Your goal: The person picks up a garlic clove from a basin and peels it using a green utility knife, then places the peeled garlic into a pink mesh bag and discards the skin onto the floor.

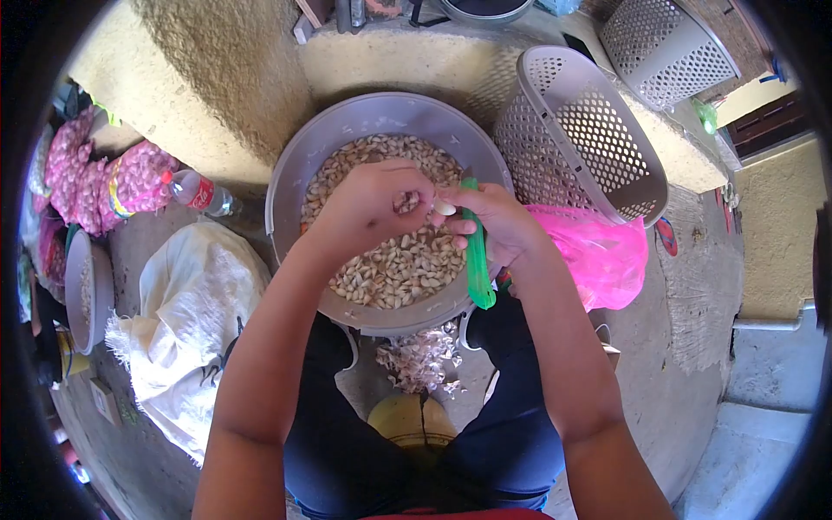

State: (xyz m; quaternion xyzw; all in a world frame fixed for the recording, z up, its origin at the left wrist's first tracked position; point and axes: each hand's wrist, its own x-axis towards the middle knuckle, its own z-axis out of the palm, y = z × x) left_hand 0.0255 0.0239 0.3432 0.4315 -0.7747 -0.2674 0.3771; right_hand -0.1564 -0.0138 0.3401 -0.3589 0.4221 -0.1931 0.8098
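My left hand [381, 206] has its fingers curled in a pinch at a pale garlic clove [443, 208], above a big grey basin [286, 173]. Against the same clove rests the thumb of my right hand [498, 224]. That hand is also closed around a small knife whose handle is wrapped in green plastic [479, 273]; a short dark bit of blade shows above the fingers. Garlic cloves [399, 282] fill the lower part of the basin, many of them with skin on.
A beige perforated basket [555, 139] and a pink plastic bag [607, 260] stand to the right. On the left are a white sack [195, 299], a Coca-Cola bottle [199, 192], net bags of garlic [143, 178] and another basin [87, 295]. Garlic skins [420, 357] lie between my legs.
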